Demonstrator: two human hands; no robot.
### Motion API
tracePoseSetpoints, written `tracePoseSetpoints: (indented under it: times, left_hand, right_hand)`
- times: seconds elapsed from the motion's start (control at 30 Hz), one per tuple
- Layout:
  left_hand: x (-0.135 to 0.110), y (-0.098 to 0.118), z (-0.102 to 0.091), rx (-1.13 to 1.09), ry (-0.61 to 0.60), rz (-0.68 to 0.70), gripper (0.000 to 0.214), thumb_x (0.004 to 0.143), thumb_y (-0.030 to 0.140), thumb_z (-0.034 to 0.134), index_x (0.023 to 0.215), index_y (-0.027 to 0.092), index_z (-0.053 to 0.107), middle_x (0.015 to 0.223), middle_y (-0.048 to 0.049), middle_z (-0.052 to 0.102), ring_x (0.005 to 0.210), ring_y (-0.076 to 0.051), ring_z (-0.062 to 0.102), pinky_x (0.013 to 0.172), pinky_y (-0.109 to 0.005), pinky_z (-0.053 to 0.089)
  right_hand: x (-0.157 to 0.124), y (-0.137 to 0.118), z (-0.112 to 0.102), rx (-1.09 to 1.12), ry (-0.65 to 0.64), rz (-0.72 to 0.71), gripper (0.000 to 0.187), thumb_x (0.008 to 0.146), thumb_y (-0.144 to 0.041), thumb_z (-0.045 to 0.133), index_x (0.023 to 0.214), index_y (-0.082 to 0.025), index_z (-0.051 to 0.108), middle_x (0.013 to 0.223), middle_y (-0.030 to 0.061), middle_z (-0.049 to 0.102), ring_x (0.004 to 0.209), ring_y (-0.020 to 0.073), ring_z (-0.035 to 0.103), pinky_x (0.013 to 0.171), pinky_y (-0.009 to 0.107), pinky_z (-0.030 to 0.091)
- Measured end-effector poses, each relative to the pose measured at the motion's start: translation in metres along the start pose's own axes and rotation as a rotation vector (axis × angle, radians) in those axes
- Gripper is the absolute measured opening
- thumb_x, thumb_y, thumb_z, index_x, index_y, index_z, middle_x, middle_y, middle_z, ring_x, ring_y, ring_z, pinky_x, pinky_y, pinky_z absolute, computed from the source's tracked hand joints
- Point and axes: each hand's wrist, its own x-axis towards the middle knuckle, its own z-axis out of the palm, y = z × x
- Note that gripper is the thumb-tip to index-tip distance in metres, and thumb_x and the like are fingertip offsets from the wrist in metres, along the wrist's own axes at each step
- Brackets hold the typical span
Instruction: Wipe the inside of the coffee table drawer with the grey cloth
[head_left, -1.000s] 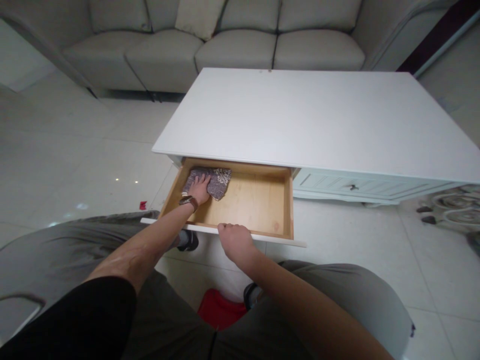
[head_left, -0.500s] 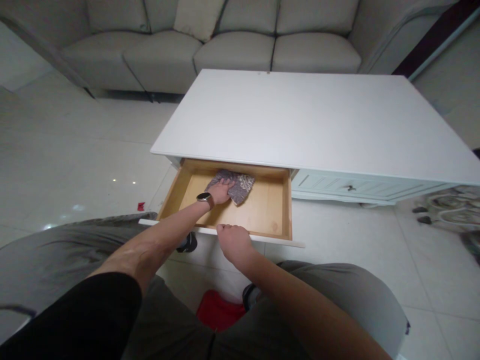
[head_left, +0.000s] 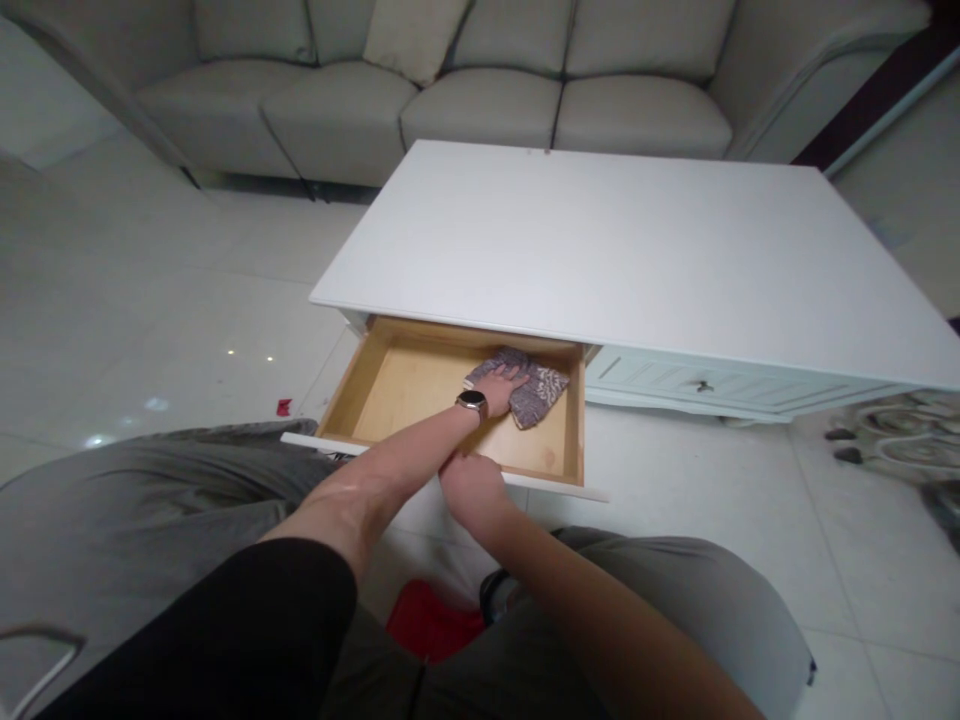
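A patterned grey-purple cloth [head_left: 541,392] with pale floral marks lies folded on the bottom of the pulled-out drawer [head_left: 409,365], toward its right side. My left hand [head_left: 499,388], with a watch on its wrist, rests palm down on the cloth, its fingers stretched out and pressing it against the wood. At the middle of the drawer's white front edge, my right hand [head_left: 472,485] is closed around the front; its fingertips are partly hidden. My left forearm crosses over the drawer front just beside my right hand.
The drawer belongs to a white coffee table [head_left: 600,240], with a second, closed drawer [head_left: 701,385] at the right. Behind stands a grey sofa [head_left: 480,110]. A red object [head_left: 431,620] lies on the tiled floor between my feet, and a small red scrap [head_left: 283,407] lies left.
My left hand and the cloth have slid right across the drawer bottom, from its middle toward the right wall. My right hand stays on the drawer front.
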Motion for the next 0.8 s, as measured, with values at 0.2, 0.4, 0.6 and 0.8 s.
tracePoseSetpoints:
  times: [0.2, 0.4, 0.6, 0.8]
  left_hand:
    - [-0.048, -0.08, -0.011, 0.01, -0.038, -0.211, 0.079, 0.09, 0.039, 0.057, 0.162, 0.026, 0.027, 0.166, -0.0122, 0.03, 0.15, -0.036, 0.032, 0.119, -0.046, 0.032]
    - [-0.1, -0.164, -0.014, 0.138, -0.121, -0.531, 0.085, 0.092, 0.039, 0.051, 0.163, 0.011, 0.015, 0.164, -0.0236, 0.03, 0.148, -0.038, 0.035, 0.117, -0.047, 0.032]
    - [-0.089, -0.147, -0.018, 0.195, -0.114, -0.498, 0.072, 0.097, 0.038, 0.041, 0.16, 0.008, 0.025, 0.156, -0.0276, 0.04, 0.141, -0.039, 0.044, 0.113, -0.049, 0.033]
    - [-0.037, -0.06, -0.035, 0.124, -0.051, -0.294, 0.059, 0.097, 0.049, 0.042, 0.15, 0.023, 0.046, 0.134, -0.0195, 0.063, 0.115, -0.034, 0.065, 0.097, -0.044, 0.047]
  right_hand:
    - [-0.001, 0.001, 0.005, -0.017, 0.04, -0.006, 0.039, 0.098, -0.009, 0.038, 0.133, -0.016, 0.055, 0.118, 0.0194, 0.07, 0.103, 0.0289, 0.073, 0.077, 0.045, 0.061]
    - [-0.003, -0.001, 0.004, 0.002, 0.025, 0.028, 0.042, 0.1, -0.01, 0.033, 0.137, -0.013, 0.052, 0.122, 0.0229, 0.068, 0.107, 0.0311, 0.071, 0.079, 0.048, 0.061]
    - [0.0, -0.004, 0.006, 0.006, 0.026, 0.061, 0.044, 0.1, -0.01, 0.032, 0.139, -0.014, 0.051, 0.126, 0.0248, 0.067, 0.111, 0.0338, 0.07, 0.083, 0.057, 0.059]
    - [0.008, -0.01, 0.014, -0.01, 0.052, 0.103, 0.048, 0.098, -0.008, 0.031, 0.141, -0.015, 0.053, 0.13, 0.0267, 0.064, 0.114, 0.0374, 0.068, 0.084, 0.066, 0.055]
